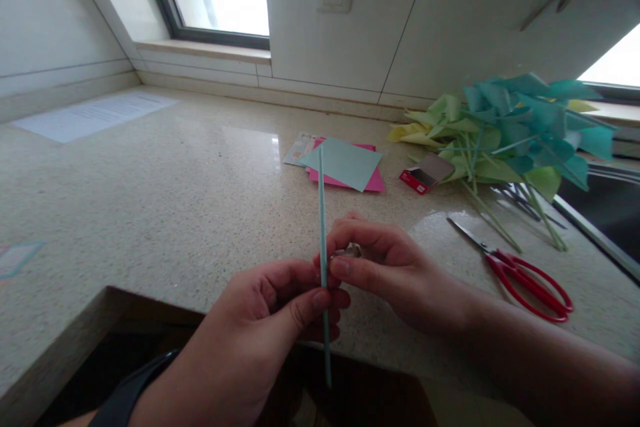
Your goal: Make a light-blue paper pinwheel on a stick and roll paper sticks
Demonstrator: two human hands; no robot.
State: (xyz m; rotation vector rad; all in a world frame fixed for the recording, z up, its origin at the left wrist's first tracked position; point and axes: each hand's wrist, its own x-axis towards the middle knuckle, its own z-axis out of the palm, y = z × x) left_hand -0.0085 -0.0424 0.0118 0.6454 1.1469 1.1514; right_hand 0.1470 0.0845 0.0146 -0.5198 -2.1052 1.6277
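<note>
My left hand [265, 320] pinches a thin light-blue stick [322, 213] between thumb and fingers, holding it nearly upright over the counter's front edge. My right hand [385, 267] meets it from the right, with its fingertips closed on the stick and on a small shiny thing [351, 251] that I cannot make out. The stick runs from below my hands up past the coloured paper sheets.
On the speckled stone counter [175, 200] lie blue and pink paper squares [345, 167], a small red box [425, 173], red-handled scissors [520, 273] and a pile of green and teal paper pinwheels [510, 127]. A white sheet [95, 117] lies far left. A sink edge [600, 227] is at right.
</note>
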